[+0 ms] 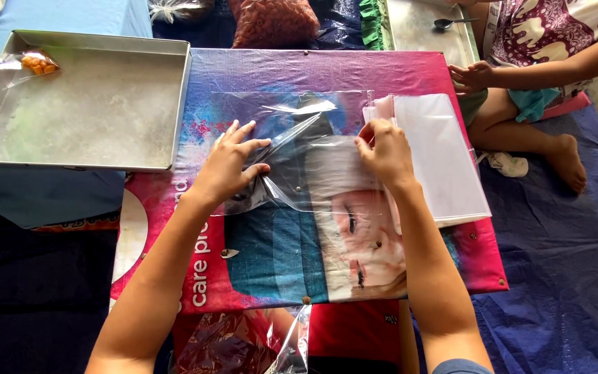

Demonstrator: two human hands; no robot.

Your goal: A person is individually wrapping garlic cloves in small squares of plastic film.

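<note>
Two bare hands are working at a thin, clear plastic bag [299, 149] that is lying glossy and crinkled on a low table [479, 256] covered with a printed vinyl sheet in red, pink and blue. The left hand [233, 163] is pressing down on the bag's left side with its fingers spread wide and flat, gripping nothing. The right hand [382, 149] is pinching the film at the bag's right edge, fingers curled narrow, just beside a flat stack of clear bags [437, 159] that is sitting on the right part of the table. The loose bag is lying between the two hands, near the middle of the table, one corner folding up in a shiny crease.

To the left, a shallow rectangular metal tray [84, 111] is resting with dull, scuffed walls; in its far corner a small clear packet of orange snack pieces [32, 64] is lying. A second metal tray [420, 28] is showing at the top, with a spoon [451, 23] lying in it. A bulging bag of reddish pieces [275, 21] is sitting beyond the table's far edge. Another person's hand [470, 76] is touching the table's right far corner, and that person's bare foot is resting on a dark blue tarpaulin [562, 277] that is covering the floor.
</note>
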